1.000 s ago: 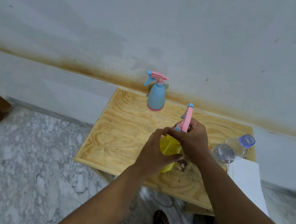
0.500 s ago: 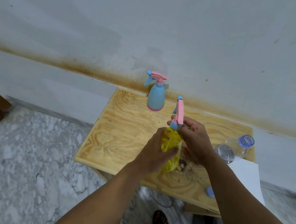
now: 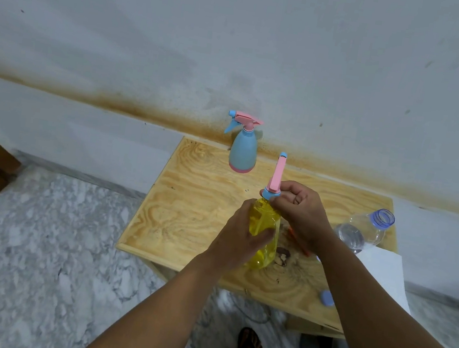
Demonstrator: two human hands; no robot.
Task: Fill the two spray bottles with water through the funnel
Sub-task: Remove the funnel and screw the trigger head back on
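My left hand (image 3: pixel 239 235) grips the yellow spray bottle (image 3: pixel 264 231); my right hand (image 3: pixel 301 209) pinches its collar, blue bottle (image 3: pixel 243 152) behind.

Both forearms reach forward over the table. The left hand (image 3: pixel 239 233) wraps the yellow bottle (image 3: pixel 263 236); the right hand (image 3: pixel 301 209), fingers curled, pinches its collar (image 3: pixel 272 192).
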